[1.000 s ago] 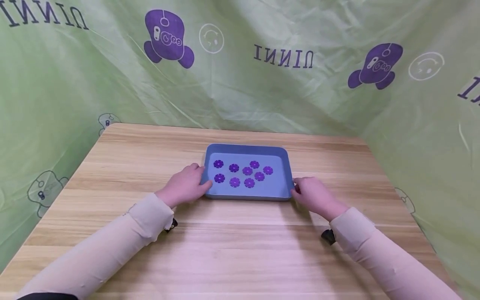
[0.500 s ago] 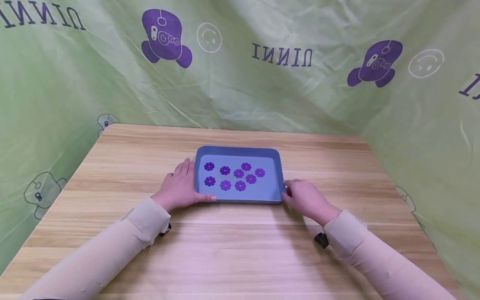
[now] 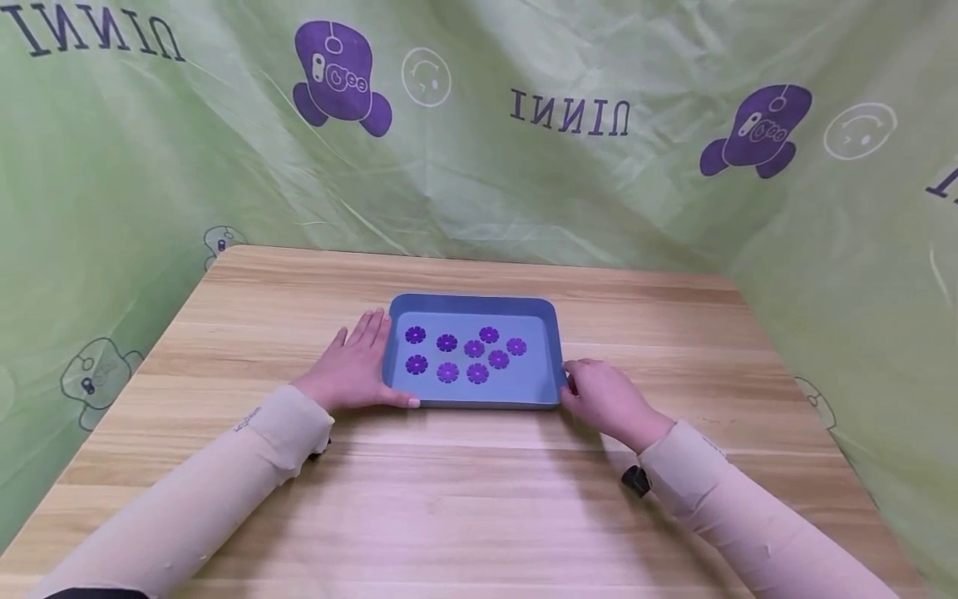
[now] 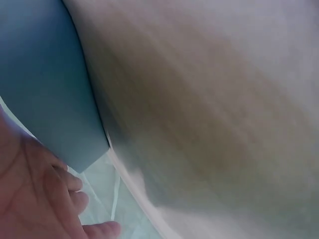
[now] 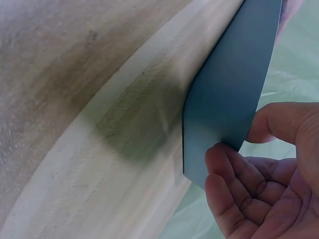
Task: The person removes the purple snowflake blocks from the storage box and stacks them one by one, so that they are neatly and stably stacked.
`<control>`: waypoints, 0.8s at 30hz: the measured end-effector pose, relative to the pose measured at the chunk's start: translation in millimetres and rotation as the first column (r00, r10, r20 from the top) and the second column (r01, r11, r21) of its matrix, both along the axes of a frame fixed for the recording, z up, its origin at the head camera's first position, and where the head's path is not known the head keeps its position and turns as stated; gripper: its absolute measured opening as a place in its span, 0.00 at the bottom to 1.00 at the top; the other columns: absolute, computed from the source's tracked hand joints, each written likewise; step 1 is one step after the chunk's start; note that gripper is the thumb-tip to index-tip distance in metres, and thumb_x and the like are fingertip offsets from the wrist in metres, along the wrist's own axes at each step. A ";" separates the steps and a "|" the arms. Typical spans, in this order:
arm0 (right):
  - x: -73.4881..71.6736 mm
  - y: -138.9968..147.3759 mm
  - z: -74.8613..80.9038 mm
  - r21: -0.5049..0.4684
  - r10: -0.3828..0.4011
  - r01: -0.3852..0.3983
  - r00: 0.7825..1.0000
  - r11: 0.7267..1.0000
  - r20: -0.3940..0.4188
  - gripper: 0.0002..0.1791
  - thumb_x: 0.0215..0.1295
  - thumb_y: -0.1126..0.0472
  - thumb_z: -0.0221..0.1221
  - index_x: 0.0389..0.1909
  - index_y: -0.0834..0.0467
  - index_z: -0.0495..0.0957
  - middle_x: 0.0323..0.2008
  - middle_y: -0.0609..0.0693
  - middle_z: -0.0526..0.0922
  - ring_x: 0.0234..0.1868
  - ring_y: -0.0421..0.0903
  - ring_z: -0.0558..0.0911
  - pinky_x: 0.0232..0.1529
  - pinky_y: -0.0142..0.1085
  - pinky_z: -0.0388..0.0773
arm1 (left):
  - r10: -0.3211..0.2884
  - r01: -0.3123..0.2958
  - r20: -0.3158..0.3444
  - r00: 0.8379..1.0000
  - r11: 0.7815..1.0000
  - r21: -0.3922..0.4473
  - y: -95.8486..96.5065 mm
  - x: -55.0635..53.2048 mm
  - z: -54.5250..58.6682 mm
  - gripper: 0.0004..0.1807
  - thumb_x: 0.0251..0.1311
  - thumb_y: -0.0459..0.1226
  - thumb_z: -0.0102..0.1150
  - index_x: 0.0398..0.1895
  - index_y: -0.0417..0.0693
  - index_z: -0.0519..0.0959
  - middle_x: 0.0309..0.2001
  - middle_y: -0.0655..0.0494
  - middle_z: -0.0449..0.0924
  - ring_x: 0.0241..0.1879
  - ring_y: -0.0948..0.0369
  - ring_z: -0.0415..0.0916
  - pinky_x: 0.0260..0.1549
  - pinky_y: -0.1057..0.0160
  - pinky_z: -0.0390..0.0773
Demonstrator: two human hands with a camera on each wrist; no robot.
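Blue tray (image 3: 524, 388), bracketed end to end

I see it on the table (image 3: 449, 499), long axis left to right: the left hand (image 3: 350, 366) touches its left end, fingers spread; the right hand (image 3: 608, 401) its right, fingers bent (pinching or pressing, I cannot tell).

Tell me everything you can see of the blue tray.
The blue tray is rectangular and shallow, perhaps plastic, with rounded corners and raised walls. It sits upright on the wooden table, long side in front, holding nine purple discs. The left hand, fingers spread, lies against its left side; the right hand, fingers curled, grips its right side near the front corner.
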State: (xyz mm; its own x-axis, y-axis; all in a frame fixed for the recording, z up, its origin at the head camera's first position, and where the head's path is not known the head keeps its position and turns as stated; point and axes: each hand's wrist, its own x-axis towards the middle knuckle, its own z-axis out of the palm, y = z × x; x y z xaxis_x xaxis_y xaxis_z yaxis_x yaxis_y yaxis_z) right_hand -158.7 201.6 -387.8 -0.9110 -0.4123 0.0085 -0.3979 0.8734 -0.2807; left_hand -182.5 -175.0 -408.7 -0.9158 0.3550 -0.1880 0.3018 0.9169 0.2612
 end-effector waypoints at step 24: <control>12.9 -0.7 -4.6 -0.048 -0.016 0.016 1.000 0.999 -0.007 0.18 0.61 0.70 0.60 0.51 0.75 0.81 0.27 0.52 0.80 0.25 0.42 0.74 0.28 0.35 0.78 | 0.025 -0.034 0.089 0.996 0.994 0.105 -1.9 15.6 2.8 0.83 0.43 0.74 0.69 0.80 0.27 0.32 0.81 0.31 0.31 0.80 0.37 0.31 0.73 0.32 0.41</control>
